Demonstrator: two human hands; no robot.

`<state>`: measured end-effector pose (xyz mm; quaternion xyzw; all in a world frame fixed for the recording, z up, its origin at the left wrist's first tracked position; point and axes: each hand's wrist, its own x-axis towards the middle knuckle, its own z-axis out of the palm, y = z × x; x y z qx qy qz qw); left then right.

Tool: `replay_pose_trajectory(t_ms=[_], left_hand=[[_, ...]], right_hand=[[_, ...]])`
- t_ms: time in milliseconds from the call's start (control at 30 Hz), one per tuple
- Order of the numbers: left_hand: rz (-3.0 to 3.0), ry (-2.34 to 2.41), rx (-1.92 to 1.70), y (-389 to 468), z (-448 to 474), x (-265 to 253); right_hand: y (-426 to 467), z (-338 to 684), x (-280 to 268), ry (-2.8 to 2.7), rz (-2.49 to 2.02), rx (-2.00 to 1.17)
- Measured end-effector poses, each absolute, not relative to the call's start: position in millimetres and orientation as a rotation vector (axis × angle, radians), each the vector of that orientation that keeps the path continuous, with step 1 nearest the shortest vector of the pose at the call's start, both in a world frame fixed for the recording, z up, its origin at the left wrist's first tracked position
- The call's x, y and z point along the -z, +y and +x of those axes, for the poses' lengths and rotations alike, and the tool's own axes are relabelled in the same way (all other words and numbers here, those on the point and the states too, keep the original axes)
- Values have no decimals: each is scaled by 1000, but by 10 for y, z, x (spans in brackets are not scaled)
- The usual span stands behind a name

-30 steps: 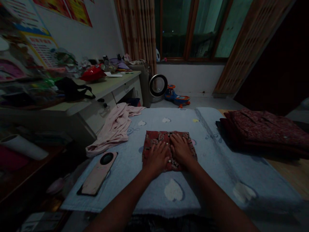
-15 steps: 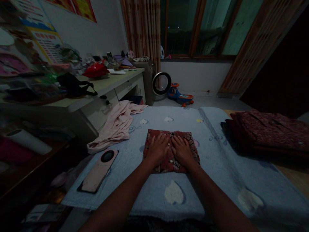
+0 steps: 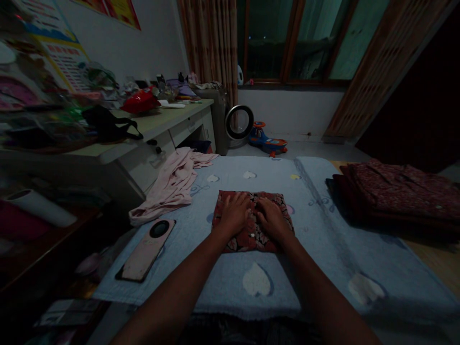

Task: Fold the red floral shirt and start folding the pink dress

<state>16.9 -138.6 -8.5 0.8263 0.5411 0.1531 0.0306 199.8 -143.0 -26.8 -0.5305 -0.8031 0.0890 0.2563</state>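
Observation:
In front of me a folded red and black patterned garment [image 3: 244, 243] with small light buttons lies flat on a light blue cloth [image 3: 323, 268] printed with hearts. My left hand [image 3: 235, 214] rests palm down on its left half, fingers stretched forward. On the right half lies my right hand [image 3: 273, 219], also palm down, its fingers slightly bent and apart. Neither hand grips the fabric. The palms hide part of the garment's middle.
A pink phone [image 3: 147, 251] and a crumpled pale pink garment [image 3: 172, 182] lie to the left. At right is a stack of folded dark red clothes [image 3: 406, 191]. A cluttered desk [image 3: 154, 127] stands at the back left; a blue ride-on toy [image 3: 266, 141] sits on the floor beyond.
The fingers of my right hand have drawn in a little and bent on the garment. My left hand stays nearly in place. The whole view has shifted slightly.

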Motion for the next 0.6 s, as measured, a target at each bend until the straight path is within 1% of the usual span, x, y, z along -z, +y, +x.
replay_pose_trajectory(t_ms=[200, 367, 467, 600], left_hand=[[2600, 1534, -354, -1327, 198, 254], [2530, 1499, -416, -1311, 176, 216], [2423, 1650, -564, -1244, 64, 111], [2000, 1983, -664, -1056, -244, 39]], right_hand=[[-1488, 2005, 338, -2241, -1510, -182], [-1453, 2044, 366, -2179, -1430, -176], [-1395, 2169, 279, -1986, -1440, -130], [-1302, 2431, 212, -1719, -1746, -158]])
